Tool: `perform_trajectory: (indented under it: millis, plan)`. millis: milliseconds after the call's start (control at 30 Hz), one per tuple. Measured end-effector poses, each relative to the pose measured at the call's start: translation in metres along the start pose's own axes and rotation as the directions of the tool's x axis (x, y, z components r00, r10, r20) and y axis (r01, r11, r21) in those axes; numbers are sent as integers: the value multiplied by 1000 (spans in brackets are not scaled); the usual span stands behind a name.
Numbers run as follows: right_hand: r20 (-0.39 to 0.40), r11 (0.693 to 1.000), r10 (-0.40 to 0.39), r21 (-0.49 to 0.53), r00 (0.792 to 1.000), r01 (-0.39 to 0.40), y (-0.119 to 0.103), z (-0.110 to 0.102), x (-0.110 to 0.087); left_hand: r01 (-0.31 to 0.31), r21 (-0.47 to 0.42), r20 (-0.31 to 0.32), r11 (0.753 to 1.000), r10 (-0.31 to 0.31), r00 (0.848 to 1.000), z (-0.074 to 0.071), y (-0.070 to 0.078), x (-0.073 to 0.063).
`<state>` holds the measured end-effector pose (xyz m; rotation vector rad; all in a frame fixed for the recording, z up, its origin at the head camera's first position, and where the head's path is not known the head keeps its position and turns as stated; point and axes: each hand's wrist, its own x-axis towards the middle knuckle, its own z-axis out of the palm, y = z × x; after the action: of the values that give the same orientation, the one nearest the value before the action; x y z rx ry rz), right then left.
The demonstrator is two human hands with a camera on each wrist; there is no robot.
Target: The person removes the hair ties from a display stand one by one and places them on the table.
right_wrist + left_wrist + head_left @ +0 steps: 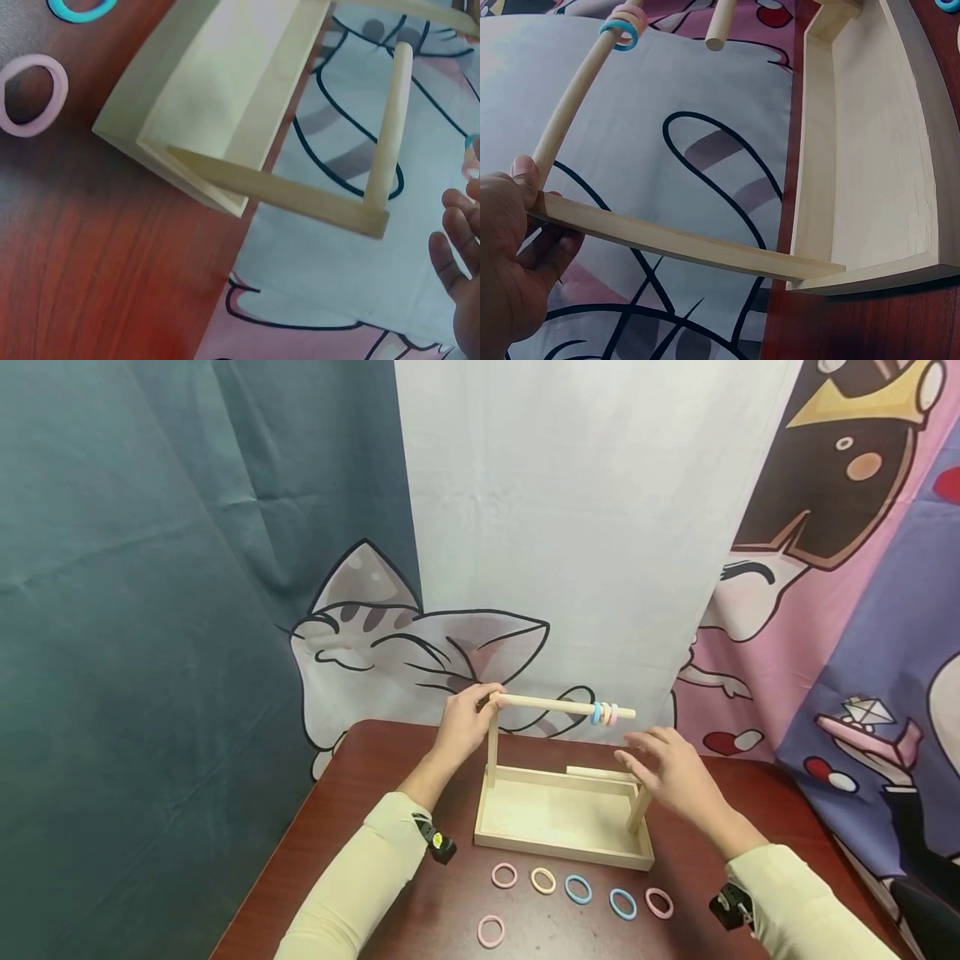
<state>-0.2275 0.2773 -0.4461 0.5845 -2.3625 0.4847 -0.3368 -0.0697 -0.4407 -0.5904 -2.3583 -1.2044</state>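
Note:
My left hand (467, 720) grips the top of the left post (682, 236) of a wooden stand, where the upper rod (551, 702) meets it. This rod reaches right to a free end and carries a blue ring (596, 713), a cream ring and a pink ring (613, 715) near that end. Just below the free end, my right hand (670, 772) hovers with fingers loosely bent and holds nothing. Near it stands the shorter right post (285, 191), with a lower rod (390, 124) pointing left from its top. Both posts rise from a shallow wooden tray (562, 852).
Several loose rings lie on the dark red table before the tray, among them a yellow ring (533, 882), a blue ring (568, 894) and a pink ring (480, 935). A printed curtain (600, 527) hangs right behind the table (367, 777).

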Motion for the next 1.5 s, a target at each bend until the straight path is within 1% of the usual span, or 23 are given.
perform_trajectory:
  millis: [100, 200, 267, 333, 467, 667, 767, 900, 1067, 1200, 1500]
  plan:
    - [20, 996, 87, -13, 996, -87, 4, -4, 3, -4, 6, -1, 1000, 4, 1000, 0, 1, -1]
    - [45, 985, 174, -21, 984, -173, 7, -8, 8, -3, 6, 0, 1000, 3, 1000, -1, 2, -1]
    - [58, 979, 206, -14, 977, -205, 10, -9, 11, 1, 6, 3, 1000, -1, 1000, -1, 2, -1]
    - [65, 976, 219, 2, 974, -219, 11, -9, 15, -3, 8, 1, 1000, 3, 1000, 0, 2, -1]
    - [65, 981, 188, 41, 980, -191, 12, -7, 22, -6, 11, -1, 1000, 6, 1000, 0, 1, 0]
    - [26, 993, 84, 75, 996, -86, 13, 2, 31, 3, 7, -1, 1000, -3, 1000, 0, 1, 0]
    - [19, 993, 67, 99, 998, -68, 11, 5, 36, 2, -2, -3, 1000, -2, 1000, -1, 1, 0]
    - [45, 989, 88, 119, 995, -92, 9, 8, 40, 2, -9, -7, 1000, -2, 1000, -1, 2, -1]
    - [63, 984, 134, 108, 989, -140, 8, 11, 42, 1, 0, -3, 1000, -1, 1000, 0, 2, 0]
    - [53, 982, 148, 110, 988, -153, 8, 11, 43, 5, 2, -4, 1000, -5, 1000, 0, 3, 0]
    - [8, 985, 139, 99, 990, -139, 9, 9, 44, -10, 18, -15, 1000, 10, 1000, 0, 4, -1]
